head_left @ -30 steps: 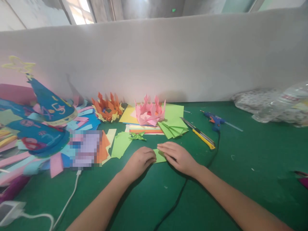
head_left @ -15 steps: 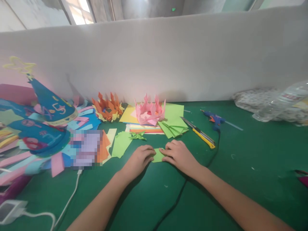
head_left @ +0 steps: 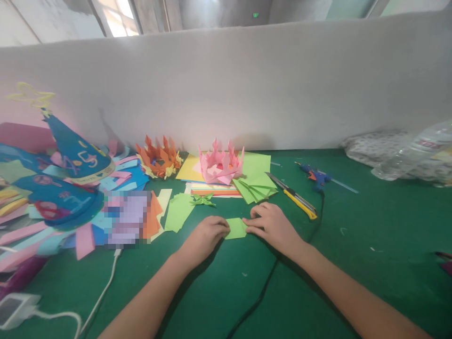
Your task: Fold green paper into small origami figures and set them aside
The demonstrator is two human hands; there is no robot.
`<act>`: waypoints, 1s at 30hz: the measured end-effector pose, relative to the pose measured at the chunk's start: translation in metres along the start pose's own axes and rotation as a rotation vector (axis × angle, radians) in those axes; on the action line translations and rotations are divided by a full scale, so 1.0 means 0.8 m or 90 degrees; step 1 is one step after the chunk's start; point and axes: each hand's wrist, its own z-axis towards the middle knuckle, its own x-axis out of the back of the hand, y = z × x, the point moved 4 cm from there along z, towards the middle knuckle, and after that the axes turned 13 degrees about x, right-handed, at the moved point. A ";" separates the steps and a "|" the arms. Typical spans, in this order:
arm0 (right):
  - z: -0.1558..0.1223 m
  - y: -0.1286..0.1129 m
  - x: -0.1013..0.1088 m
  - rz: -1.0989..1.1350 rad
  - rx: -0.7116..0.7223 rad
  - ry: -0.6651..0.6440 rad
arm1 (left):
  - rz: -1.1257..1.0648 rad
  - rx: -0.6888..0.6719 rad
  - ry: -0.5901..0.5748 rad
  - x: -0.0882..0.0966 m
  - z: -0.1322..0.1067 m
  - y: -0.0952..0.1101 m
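A small folded piece of light green paper [head_left: 236, 228] lies on the green table in front of me. My left hand [head_left: 211, 234] grips its left edge with fingers drawn together. At the paper's right edge, my right hand [head_left: 270, 225] pinches it between thumb and fingertips. Just beyond sits a small green folded paper shape [head_left: 203, 199], beside a stack of green paper sheets [head_left: 178, 213]. More green paper pieces [head_left: 254, 189] fan out behind my right hand.
A pink paper crown [head_left: 221, 172] and an orange paper crown [head_left: 158, 157] stand at the back. Rightward lie a yellow utility knife [head_left: 298, 202], a blue glue gun [head_left: 314, 176] with its black cord, and a plastic bottle [head_left: 413, 150]. Blue paper hats [head_left: 77, 153] crowd the left.
My right hand has slid slightly right along the green paper to its edge, uncovering more of it. My left hand still holds the other edge.
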 end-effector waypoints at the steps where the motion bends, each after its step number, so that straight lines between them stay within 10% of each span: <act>1: -0.001 0.003 0.001 0.017 -0.002 0.005 | 0.003 -0.004 0.003 0.000 0.000 0.000; 14: 0.002 0.016 -0.017 0.139 -0.194 0.038 | 0.010 -0.030 -0.012 0.003 -0.004 0.004; 30: 0.005 -0.024 -0.010 0.236 0.078 0.061 | 0.072 -0.080 0.040 -0.003 -0.001 0.004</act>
